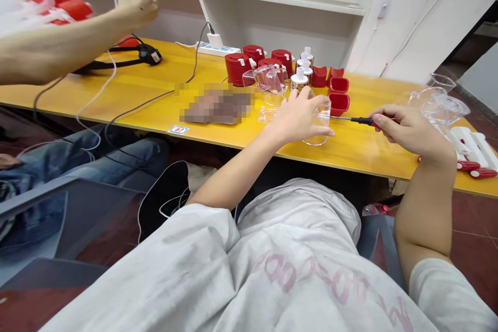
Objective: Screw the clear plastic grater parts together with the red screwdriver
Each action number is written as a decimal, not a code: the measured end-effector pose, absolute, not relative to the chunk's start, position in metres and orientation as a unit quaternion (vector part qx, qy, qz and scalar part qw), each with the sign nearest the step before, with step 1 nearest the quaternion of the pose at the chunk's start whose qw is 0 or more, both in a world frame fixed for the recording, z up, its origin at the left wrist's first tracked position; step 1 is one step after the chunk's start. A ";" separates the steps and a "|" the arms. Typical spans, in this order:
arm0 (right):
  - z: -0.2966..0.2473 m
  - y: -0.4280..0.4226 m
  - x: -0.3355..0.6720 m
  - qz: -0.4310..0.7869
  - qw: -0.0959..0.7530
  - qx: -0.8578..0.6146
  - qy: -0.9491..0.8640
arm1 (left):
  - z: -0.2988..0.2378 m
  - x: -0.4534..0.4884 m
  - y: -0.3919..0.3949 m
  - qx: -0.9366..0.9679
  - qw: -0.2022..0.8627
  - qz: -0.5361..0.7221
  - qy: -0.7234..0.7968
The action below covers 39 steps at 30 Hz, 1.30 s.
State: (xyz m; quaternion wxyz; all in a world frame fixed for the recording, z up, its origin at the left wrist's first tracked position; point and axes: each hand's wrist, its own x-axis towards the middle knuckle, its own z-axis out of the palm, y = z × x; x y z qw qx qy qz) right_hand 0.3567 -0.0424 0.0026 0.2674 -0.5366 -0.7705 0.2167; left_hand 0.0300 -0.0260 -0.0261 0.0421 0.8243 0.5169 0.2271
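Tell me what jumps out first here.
Centre frame, the left hand grips a clear plastic cup on the yellow table, while the right hand points a screwdriver at it. Just behind sits a cluster of red parts. At upper left, another person's arm reaches across toward the shelves.
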 end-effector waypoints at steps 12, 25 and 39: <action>-0.007 -0.036 0.357 0.159 0.273 -0.521 -0.793 | -0.021 0.033 -0.030 0.824 0.043 0.215 0.523; -0.004 -0.044 0.357 0.167 0.293 -0.511 -0.791 | -0.026 0.031 -0.027 0.825 0.044 0.226 0.516; 0.000 -0.045 0.361 0.197 0.311 -0.518 -0.772 | -0.029 0.032 -0.024 0.823 0.046 0.237 0.514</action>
